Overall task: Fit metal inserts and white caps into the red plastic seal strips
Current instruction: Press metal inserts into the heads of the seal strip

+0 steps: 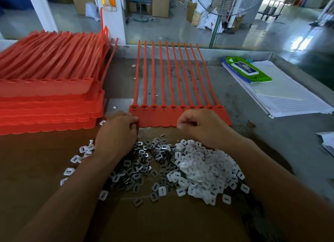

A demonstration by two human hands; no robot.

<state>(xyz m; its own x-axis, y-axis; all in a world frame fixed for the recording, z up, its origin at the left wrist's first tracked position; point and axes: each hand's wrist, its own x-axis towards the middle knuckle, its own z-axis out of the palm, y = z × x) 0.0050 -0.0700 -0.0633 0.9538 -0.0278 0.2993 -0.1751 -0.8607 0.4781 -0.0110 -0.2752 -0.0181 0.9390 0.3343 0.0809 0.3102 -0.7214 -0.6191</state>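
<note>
Sheet of 10 red seal strips (159, 118) flat on table (271, 142), just beyond piles of metal inserts (144, 160) and white caps (207, 169). Left hand (115, 131) pinches its near-left corner. Right hand (200, 124) curled above its near edge; grip cannot be told.

Both bare forearms reach forward from the near side toward the red seal strips (157, 118); the left forearm (72, 196) angles in from the near left, the right forearm (271, 178) from the near right; the left hand (115, 133) lies knuckles up at the strips' near left corner, its fingertips (133, 120) pinching that corner; the right hand (204, 126) hangs over the strips' near edge, right of centre, fingers curled under with thumb and forefinger drawn together; whether they hold anything cannot be told.
</note>
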